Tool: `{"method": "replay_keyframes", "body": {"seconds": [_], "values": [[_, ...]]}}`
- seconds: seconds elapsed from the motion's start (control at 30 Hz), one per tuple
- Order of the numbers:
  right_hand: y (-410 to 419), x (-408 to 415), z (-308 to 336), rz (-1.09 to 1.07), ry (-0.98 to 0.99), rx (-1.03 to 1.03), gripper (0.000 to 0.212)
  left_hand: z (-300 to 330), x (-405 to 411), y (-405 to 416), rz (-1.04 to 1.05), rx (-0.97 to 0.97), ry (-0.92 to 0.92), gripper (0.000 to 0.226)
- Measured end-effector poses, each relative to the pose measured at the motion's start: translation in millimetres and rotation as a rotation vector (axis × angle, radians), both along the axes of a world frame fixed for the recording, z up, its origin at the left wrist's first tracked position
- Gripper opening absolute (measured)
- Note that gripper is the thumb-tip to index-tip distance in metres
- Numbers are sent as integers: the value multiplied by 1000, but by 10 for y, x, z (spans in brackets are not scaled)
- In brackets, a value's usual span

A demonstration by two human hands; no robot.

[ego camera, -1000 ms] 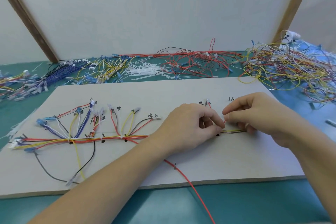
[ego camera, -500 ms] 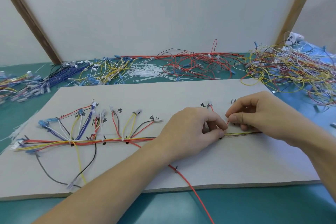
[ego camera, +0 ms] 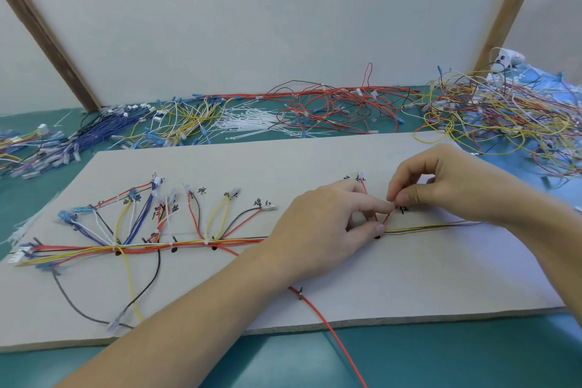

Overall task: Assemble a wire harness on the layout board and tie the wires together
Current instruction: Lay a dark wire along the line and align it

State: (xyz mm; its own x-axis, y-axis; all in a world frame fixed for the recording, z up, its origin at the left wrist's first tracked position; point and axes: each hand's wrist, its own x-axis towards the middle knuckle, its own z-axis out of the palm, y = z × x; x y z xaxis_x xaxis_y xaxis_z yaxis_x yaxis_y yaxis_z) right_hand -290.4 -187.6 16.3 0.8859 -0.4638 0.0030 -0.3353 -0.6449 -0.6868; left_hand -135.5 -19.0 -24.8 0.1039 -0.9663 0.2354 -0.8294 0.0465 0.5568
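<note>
Bare left hand (ego camera: 324,224) and right hand (ego camera: 447,183); forearms uncovered to the frame's lower edge. Short, unpainted nails. Seen without rings, watch, gloves or sleeves.

Teal table (ego camera: 441,353) — layout board (ego camera: 409,280), loose wires (ego camera: 504,116).

Layout board (ego camera: 315,167) on table, harness (ego camera: 141,246) along it — loose wires (ego camera: 330,104) behind (perhaps cable ties among them).

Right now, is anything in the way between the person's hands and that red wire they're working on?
Nothing visible. The right hand pinches the red wire at its fingertips, and the left hand touches it beside the wire bundle on the layout board.
</note>
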Motion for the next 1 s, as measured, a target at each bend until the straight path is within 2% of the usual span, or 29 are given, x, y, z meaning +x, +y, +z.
{"method": "replay_keyframes", "body": {"seconds": [0.2,0.4,0.57,0.67,1.0], "values": [[-54,20,33,27,11,97,33,-16,12,-8,-20,-12,-28,24],[-67,-7,-36,-4,-34,78,37,-32,-7,0,-38,-60,-144,22],[-69,-36,-118,-30,-69,63,36,3,-31,-16,-16,-123,-27,10],[-63,-45,-131,-32,-76,67,36,19,-62,-6,38,-132,-26,8],[-56,-65,-174,-31,-95,53,35,153,-138,-85,124,31,-73,13]]}}
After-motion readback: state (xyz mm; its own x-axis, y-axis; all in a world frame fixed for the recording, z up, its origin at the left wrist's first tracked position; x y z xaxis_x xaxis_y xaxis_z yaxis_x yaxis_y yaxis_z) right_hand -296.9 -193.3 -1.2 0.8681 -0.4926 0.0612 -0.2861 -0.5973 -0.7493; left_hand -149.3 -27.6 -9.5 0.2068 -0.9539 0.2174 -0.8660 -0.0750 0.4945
